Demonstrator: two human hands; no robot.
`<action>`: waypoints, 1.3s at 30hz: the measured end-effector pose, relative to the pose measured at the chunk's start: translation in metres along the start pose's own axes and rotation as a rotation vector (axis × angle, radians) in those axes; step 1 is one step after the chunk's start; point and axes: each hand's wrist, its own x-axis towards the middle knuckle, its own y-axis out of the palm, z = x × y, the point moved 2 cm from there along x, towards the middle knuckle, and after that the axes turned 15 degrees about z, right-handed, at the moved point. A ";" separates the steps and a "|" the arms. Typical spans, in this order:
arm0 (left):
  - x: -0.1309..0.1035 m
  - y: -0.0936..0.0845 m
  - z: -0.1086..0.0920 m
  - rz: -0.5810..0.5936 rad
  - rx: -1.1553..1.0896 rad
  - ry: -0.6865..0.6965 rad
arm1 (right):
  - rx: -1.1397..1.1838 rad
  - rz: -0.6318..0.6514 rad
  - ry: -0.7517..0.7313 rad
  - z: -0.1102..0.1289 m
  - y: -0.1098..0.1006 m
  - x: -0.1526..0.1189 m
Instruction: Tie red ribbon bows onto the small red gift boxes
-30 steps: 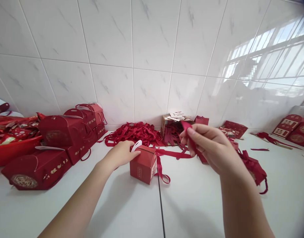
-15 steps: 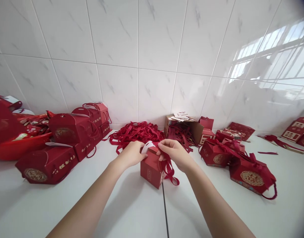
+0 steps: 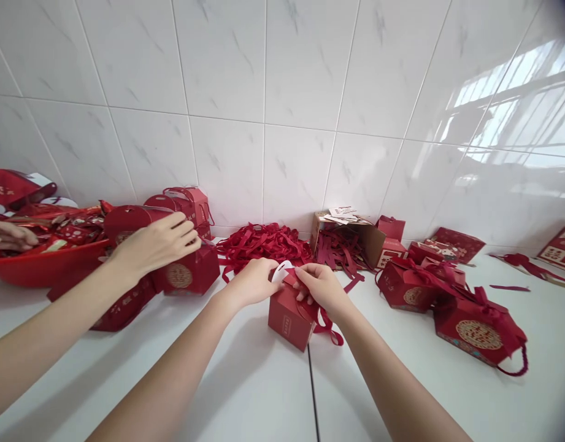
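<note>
A small red box (image 3: pixel 290 320) stands on the white table in front of me, its white-lined top flap raised. My left hand (image 3: pixel 251 281) pinches that flap from the left side. On the right, my right hand (image 3: pixel 319 287) has its fingers closed on a red ribbon (image 3: pixel 326 324) at the top of the box. The ribbon's loops hang down the box's right side and rest on the table.
Another person's hand (image 3: pixel 157 242) reaches over red boxes (image 3: pixel 197 270) at left; a second hand is at a red basin (image 3: pixel 47 265). Behind lie a ribbon heap (image 3: pixel 266 242) and a cardboard box (image 3: pixel 373 245). Tied red boxes (image 3: pixel 478 328) stand at right.
Another person's arm and hand have come in from the left, and the red boxes there have shifted. The view has turned slightly left. My hands keep their hold.
</note>
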 end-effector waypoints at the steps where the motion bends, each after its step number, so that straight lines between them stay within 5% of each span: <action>1: -0.001 0.000 -0.001 -0.003 -0.021 0.007 | -0.018 -0.004 0.001 0.000 0.000 -0.001; 25: -0.012 -0.007 -0.014 0.130 -0.032 -0.073 | -0.184 -0.067 0.027 0.002 0.001 -0.003; 39: 0.002 -0.005 0.007 0.179 -0.256 0.022 | -0.217 -0.067 -0.007 0.003 0.005 -0.004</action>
